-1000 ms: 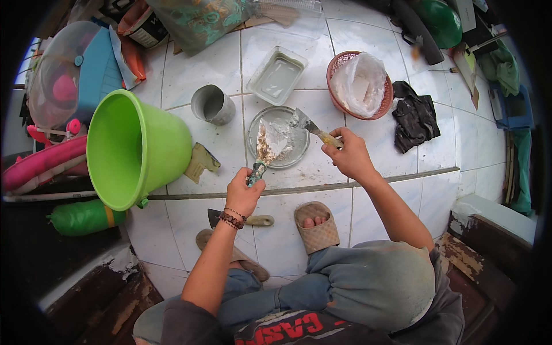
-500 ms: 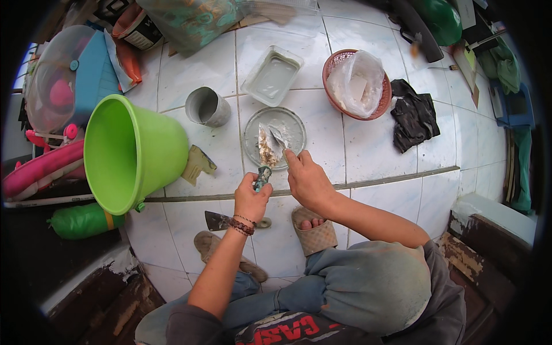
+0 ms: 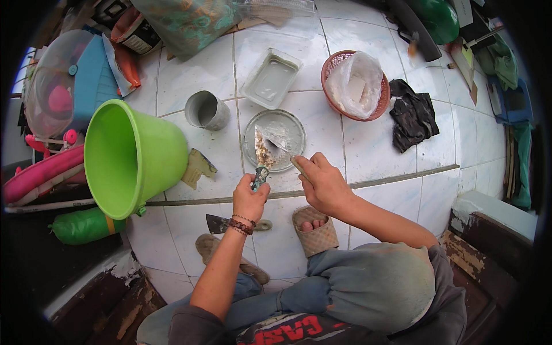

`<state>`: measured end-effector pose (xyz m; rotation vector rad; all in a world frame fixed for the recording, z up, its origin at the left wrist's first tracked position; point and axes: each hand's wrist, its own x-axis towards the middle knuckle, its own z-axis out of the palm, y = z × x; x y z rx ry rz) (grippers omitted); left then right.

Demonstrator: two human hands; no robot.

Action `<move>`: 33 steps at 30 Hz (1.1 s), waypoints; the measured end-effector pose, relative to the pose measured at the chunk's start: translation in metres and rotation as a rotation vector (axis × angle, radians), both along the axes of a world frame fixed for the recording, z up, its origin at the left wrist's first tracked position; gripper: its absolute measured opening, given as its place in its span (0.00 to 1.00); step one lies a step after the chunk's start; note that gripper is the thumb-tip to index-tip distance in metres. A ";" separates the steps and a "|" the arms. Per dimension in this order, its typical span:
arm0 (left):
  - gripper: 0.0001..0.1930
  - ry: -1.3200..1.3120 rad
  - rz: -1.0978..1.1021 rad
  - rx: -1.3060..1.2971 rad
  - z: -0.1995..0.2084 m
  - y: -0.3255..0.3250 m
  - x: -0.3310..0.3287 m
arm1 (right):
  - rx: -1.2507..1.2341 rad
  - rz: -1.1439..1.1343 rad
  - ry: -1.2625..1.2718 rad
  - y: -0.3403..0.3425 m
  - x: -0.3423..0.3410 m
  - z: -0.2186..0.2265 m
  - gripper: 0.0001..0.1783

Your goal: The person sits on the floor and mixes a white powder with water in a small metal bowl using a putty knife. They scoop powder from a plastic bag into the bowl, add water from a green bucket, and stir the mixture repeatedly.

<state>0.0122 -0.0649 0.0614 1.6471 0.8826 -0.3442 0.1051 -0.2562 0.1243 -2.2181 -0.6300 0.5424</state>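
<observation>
My left hand is wrapped round the dark green handle of a putty knife. White paste and brown patches coat its blade, which lies over a round shallow dish smeared with white. My right hand grips the pale handle of a small metal scraper. Its blade reaches over the dish and meets or overlaps the putty knife's blade; whether they touch I cannot tell. Below my left wrist, a wide dark-bladed scraper lies on the floor, partly covered by my forearm.
Left of the dish stand a grey cup and a tilted lime-green bucket, beside a worn beige piece. Beyond lies a clear tray with liquid. To the right are a red-brown basket holding a plastic bag, and a black bag.
My right hand has moved slightly right and toward me, showing more of the scraper's handle. My left hand stays nearly in place with the putty knife.
</observation>
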 end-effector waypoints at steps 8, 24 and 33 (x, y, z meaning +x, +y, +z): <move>0.12 -0.007 -0.211 0.363 0.040 0.003 0.016 | 0.097 -0.332 0.047 -0.024 0.039 0.005 0.17; 0.10 -0.196 -0.631 1.072 0.042 0.007 -0.001 | 0.045 -0.137 -0.108 -0.025 0.024 0.020 0.17; 0.07 -0.368 -0.616 1.216 0.034 0.011 -0.007 | 0.021 -0.011 -0.091 -0.012 0.022 -0.005 0.17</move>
